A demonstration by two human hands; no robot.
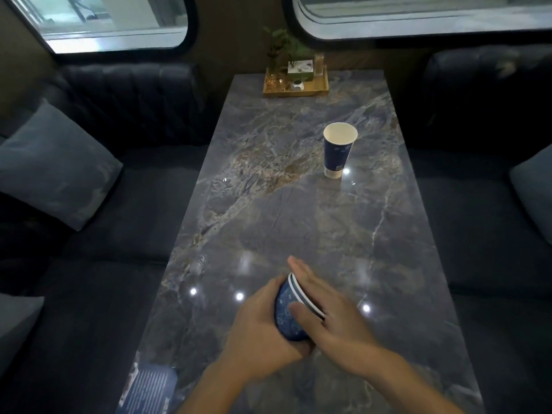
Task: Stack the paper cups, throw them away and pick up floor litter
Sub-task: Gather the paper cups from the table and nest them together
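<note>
A nested stack of blue paper cups (288,312) with white rims is held tilted over the near part of the marble table (268,204). My left hand (263,327) wraps around the stack's body from the left. My right hand (325,309) lies flat over the rims, fingers stretched out, thumb on the cup wall. One more blue paper cup (339,150) with a white inside stands upright and alone on the far right side of the table.
A wooden tray (295,91) with a small plant, a box and glass items sits at the table's far end. Dark sofas flank the table, with grey cushions on the left (56,165) and right (534,192). A blue printed card (149,386) lies at the near left corner.
</note>
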